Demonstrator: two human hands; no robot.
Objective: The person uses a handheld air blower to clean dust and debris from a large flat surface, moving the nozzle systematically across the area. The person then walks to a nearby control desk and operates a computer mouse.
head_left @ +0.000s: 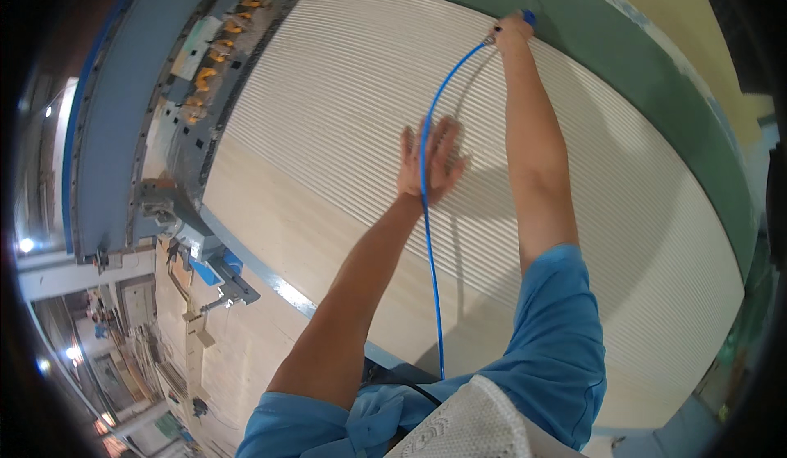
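Note:
A large cream panel [344, 72] with many parallel grooves lies before me. At its far edge my right hand [511, 31] is closed around a blue air gun [529, 18]; only a small part of the tool shows past my fingers. From it a thin blue hose [434, 253] curves back toward my body, passing over my left wrist. My left hand [431, 163], a little blurred, is spread with fingers apart over the middle of the grooves. Whether its palm touches the panel I cannot tell.
Beyond the panel runs a green strip [639, 72] of the machine bed. Along the left stand a grey-blue machine beam [131, 89] and a row of orange-yellow parts [215, 60]. A metal bracket [234, 287] juts out at the panel's near left corner. Wooden pieces [193, 327] lie farther left.

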